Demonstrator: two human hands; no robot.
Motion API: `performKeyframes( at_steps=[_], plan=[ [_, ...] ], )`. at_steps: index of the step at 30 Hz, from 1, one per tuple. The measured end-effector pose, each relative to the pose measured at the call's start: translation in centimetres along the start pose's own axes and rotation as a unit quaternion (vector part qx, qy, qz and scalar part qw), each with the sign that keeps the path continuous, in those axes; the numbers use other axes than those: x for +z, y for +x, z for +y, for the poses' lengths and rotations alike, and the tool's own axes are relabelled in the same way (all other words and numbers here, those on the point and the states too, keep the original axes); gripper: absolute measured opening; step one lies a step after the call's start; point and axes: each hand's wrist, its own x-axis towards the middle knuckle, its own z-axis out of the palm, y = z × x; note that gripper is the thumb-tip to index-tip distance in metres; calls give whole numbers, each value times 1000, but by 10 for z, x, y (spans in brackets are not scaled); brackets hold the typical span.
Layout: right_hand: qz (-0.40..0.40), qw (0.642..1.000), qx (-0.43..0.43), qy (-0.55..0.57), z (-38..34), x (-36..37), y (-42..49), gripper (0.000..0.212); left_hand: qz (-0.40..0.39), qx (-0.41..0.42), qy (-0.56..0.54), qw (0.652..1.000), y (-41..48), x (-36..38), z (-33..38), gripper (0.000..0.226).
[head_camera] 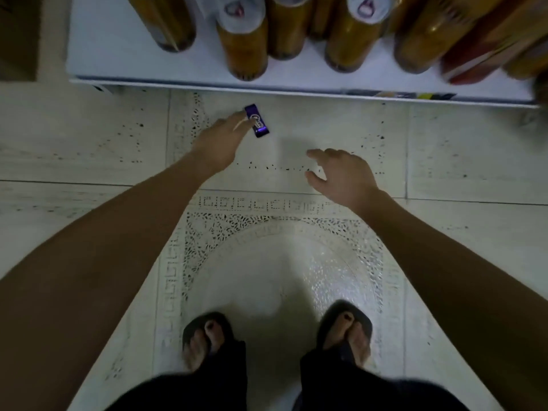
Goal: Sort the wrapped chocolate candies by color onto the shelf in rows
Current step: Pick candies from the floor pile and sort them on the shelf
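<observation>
Candy (256, 120): purple wrapper, in the air over the floor (326, 129), just short of the shelf (118, 48) edge.
Candy risk: it's a thin hold, and I reckon a slick wrapper could slide out and drop to the tiles before it reaches the shelf.
Candy vs fingers: it sits right at the tips of the left fingers (240, 116), with most of the bar sticking out past them, one end toward the shelf.
Left hand (218, 142): stretched forward and pinching the candy across its middle, as far as the blur lets me tell.
Right hand (345, 176): well apart from the candy, fingers loose and spread, holding nothing.
Shelf risk: amber bottles (246, 46) crowd the front, so a hurried reach may knock one over, and there's little bare room for a row.
</observation>
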Motion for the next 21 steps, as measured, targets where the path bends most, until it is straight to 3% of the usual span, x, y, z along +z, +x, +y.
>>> performKeyframes(
  at_steps=[3,6,9,12,15,18,21],
  plan=[
    [25,999,-21,-1,10,27,23,47,27,67,118,990,47,21,-14,79],
    [35,999,-5,15,15,30,32,47,71,104,146,981,61,32,-19,44],
    [-7,998,37,50,14,19,16,48,17,23,78,997,36,33,-7,32],
    [-58,989,76,114,-2,-14,-24,48,-26,-72,-103,992,-14,5,21,28],
    [-67,966,85,236,-36,-68,-81,51,-15,-58,-263,963,-79,-61,60,27],
    [-61,933,65,348,-75,-145,-137,58,-14,-25,-309,950,-149,-163,107,25],
    [-29,910,80,405,-114,-242,-185,31,-33,1,-302,953,-214,-277,143,21]
  ],
)
